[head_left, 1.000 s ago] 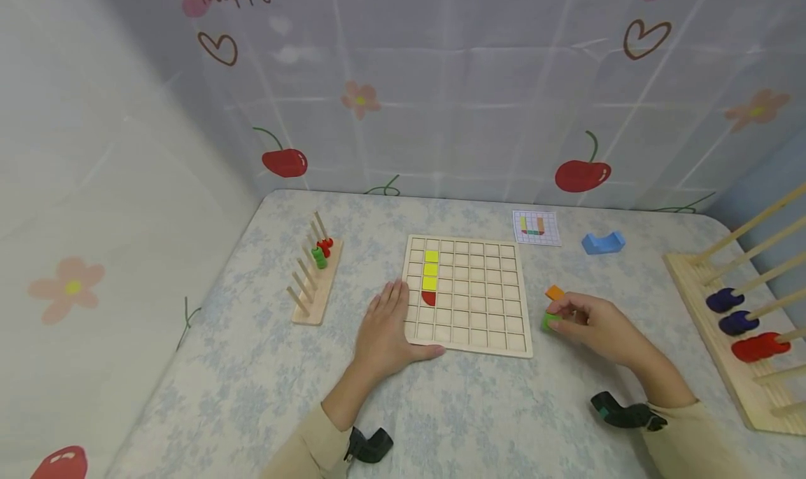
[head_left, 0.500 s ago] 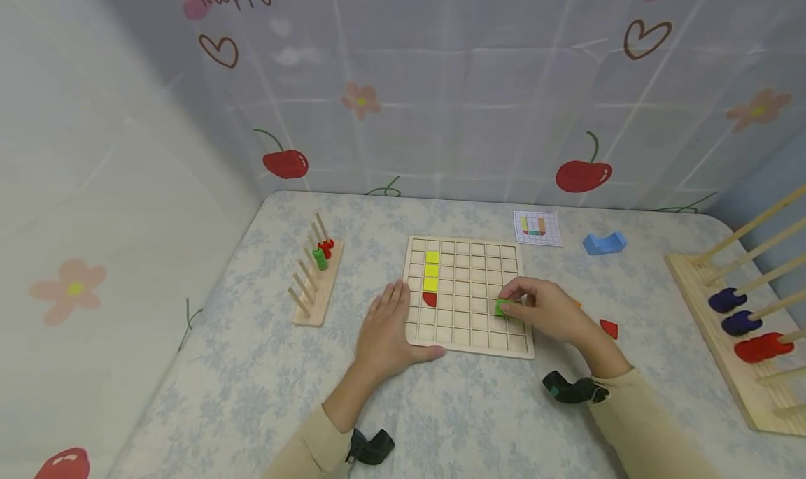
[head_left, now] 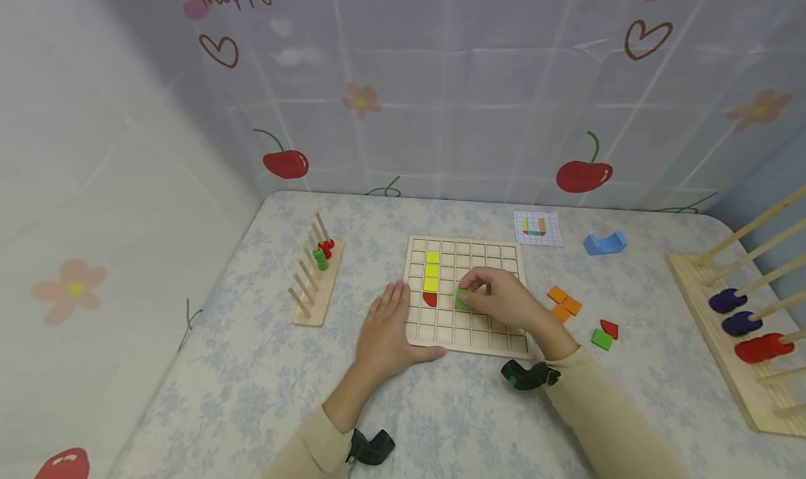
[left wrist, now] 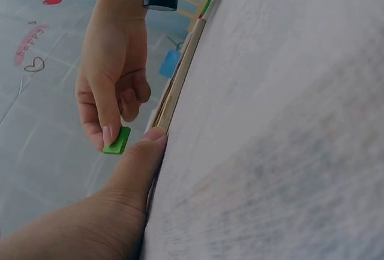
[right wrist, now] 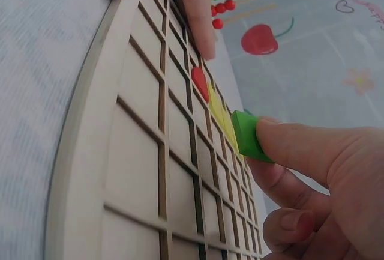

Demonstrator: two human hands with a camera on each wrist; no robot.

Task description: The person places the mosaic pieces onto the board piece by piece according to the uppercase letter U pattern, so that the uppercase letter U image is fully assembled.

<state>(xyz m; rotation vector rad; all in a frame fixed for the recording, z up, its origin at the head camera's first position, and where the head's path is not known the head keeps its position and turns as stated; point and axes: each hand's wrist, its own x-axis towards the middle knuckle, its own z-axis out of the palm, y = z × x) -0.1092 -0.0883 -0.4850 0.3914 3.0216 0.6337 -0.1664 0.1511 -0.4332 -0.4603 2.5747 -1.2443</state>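
My right hand [head_left: 500,298] pinches a green square tile [right wrist: 246,134] between thumb and fingers, over the middle of the wooden grid board [head_left: 462,337]. In the left wrist view the green tile shows tilted at the fingertips. My left hand [head_left: 385,332] lies flat along the board's lower left corner, its thumb [left wrist: 144,158] against the near edge. Three yellow square tiles [head_left: 431,270] sit in a column of cells on the board's left side. Directly below them is a red quarter-round tile [head_left: 430,299].
Right of the board lie three orange tiles [head_left: 563,304], a loose green tile [head_left: 602,339] and a red piece [head_left: 609,328]. A pattern card [head_left: 538,229] and a blue curved block [head_left: 604,243] stand behind. Peg racks flank both sides, left [head_left: 327,290] and right [head_left: 699,325].
The right hand has picked up the green tile from the table right of the board and carried it left over the grid. The left hand has stayed in place.
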